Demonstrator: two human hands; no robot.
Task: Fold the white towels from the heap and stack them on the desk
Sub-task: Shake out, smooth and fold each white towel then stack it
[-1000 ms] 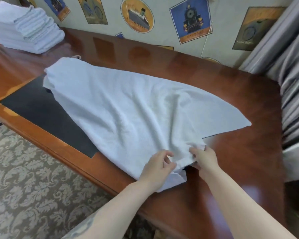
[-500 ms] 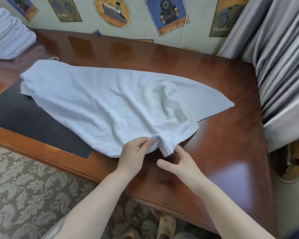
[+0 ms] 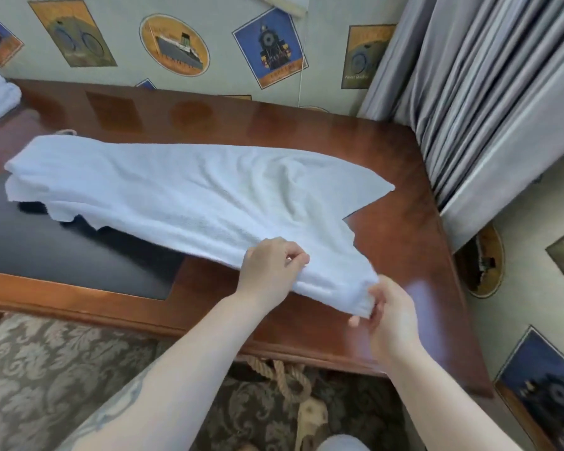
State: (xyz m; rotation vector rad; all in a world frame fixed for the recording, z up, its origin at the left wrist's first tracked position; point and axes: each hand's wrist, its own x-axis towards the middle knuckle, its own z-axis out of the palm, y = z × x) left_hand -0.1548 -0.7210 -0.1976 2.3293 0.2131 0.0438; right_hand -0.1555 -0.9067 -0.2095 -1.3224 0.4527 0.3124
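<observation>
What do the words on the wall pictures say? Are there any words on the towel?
"Finest Quality", faint, on the olive wheel poster.
Train poster: yellow band lettering too blurred to read.
Ship poster: lettering too blurred.
Bicycle poster: too blurred.
White towel: no words visible.

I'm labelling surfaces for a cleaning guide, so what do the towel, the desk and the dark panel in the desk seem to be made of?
Towel: looks like white terry cloth, matte, with a fine nubby weave and soft wrinkles.
Desk: looks like reddish-brown wood with a glossy finish; it mirrors the wall pictures. Solid or veneer cannot be told.
Dark panel: a smooth black inset with a dull sheen, perhaps leather or vinyl; the look leaves it open.
</observation>
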